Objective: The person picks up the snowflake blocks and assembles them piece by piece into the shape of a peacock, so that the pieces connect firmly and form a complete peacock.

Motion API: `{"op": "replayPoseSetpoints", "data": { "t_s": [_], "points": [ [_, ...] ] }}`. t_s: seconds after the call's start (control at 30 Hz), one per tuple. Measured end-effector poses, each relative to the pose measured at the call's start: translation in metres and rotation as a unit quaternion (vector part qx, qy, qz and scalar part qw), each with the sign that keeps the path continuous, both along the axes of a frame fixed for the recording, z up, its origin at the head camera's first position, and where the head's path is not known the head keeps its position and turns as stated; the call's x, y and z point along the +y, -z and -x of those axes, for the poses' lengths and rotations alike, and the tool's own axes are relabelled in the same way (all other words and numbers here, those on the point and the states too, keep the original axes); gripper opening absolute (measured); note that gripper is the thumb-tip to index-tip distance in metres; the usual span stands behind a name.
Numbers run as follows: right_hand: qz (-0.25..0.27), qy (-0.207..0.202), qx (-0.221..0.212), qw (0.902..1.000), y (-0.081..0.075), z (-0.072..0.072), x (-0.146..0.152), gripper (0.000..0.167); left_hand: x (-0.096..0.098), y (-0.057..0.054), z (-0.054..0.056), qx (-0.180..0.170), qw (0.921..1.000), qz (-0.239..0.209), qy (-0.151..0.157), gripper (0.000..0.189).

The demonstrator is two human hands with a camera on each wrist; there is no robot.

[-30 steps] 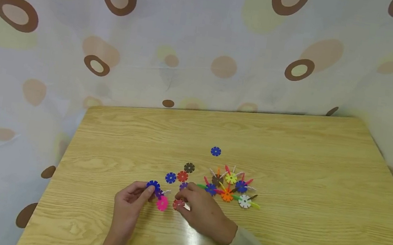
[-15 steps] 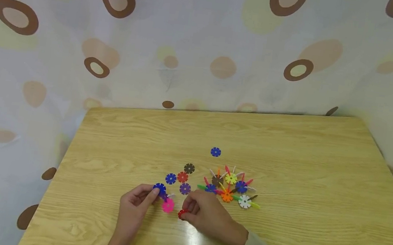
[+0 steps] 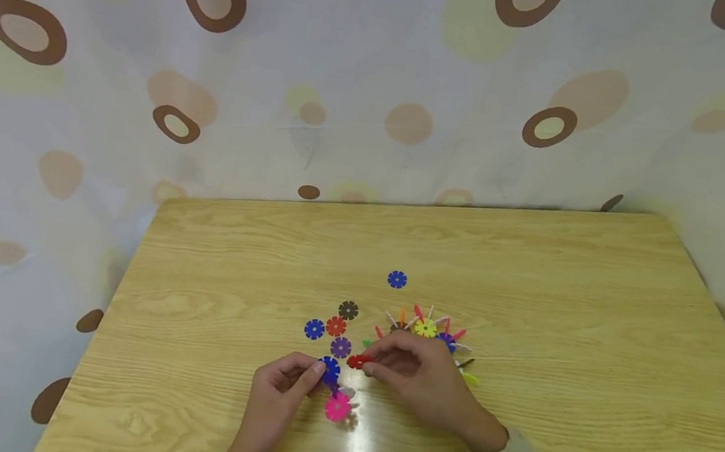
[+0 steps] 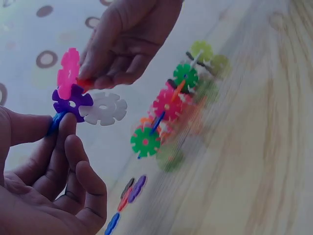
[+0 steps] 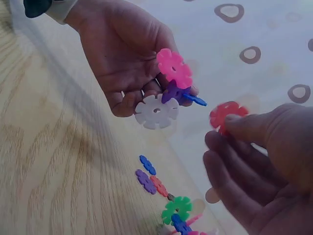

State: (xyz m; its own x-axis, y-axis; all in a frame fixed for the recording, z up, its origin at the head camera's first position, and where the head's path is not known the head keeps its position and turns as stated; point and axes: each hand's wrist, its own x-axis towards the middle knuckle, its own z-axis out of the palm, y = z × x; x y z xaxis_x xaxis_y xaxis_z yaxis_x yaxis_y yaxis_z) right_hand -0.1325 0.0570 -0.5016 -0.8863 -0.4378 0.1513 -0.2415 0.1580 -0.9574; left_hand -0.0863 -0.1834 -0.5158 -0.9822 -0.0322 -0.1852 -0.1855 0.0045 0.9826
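My left hand [image 3: 274,394] pinches the blue disc [image 3: 330,369] of a small cluster of notched plastic snowflake discs between thumb and fingertips. Slotted to that blue piece is a purple disc [image 4: 73,104], which carries a pink disc [image 5: 174,68] and a translucent white disc [image 4: 105,108]. Across from it, my right hand [image 3: 434,381] holds a loose red disc [image 5: 226,116] between thumb and forefinger. In the head view the red disc shows nearly edge-on, a short gap right of the blue one. In the left wrist view it overlaps the pink disc's lower edge.
Loose blue [image 3: 314,329], red [image 3: 335,326], dark [image 3: 347,310] and purple [image 3: 340,347] discs lie beyond my left hand. Another blue disc [image 3: 397,279] lies farther back. Behind my right hand stands a joined structure of discs, including a yellow disc [image 3: 425,327], partly hidden.
My left hand has moved right with the cluster. My right hand has shifted right, then farther from the body, carrying the red disc, which has turned from face-up to nearly edge-on.
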Motion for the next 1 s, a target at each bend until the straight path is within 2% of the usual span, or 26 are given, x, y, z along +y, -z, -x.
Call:
{"op": "replayPoseSetpoints", "data": {
  "t_s": [0.17,0.3,0.5,0.77,1.0],
  "points": [
    [-0.014,0.019,0.047,0.9986,-0.002,-0.001,0.004,0.015,0.01,-0.001,-0.002,-0.004,0.9997,-0.017,0.016,0.019],
    [-0.027,0.029,0.066,0.997,-0.001,-0.001,0.007,0.017,0.014,-0.003,-0.003,-0.005,0.9996,-0.014,0.022,0.02],
    [-0.015,0.013,0.11,0.9937,-0.001,0.0,0.012,0.017,0.017,-0.006,-0.001,-0.002,0.9994,-0.02,0.029,0.02],
    [-0.023,0.006,0.182,0.983,0.0,0.003,0.017,0.023,0.019,-0.008,0.002,0.015,0.9979,-0.03,0.055,0.024],
    [-0.03,0.001,0.219,0.9753,0.001,0.002,0.02,0.028,0.023,-0.01,0.001,0.008,0.9973,-0.033,0.065,0.022]
  ]
}}
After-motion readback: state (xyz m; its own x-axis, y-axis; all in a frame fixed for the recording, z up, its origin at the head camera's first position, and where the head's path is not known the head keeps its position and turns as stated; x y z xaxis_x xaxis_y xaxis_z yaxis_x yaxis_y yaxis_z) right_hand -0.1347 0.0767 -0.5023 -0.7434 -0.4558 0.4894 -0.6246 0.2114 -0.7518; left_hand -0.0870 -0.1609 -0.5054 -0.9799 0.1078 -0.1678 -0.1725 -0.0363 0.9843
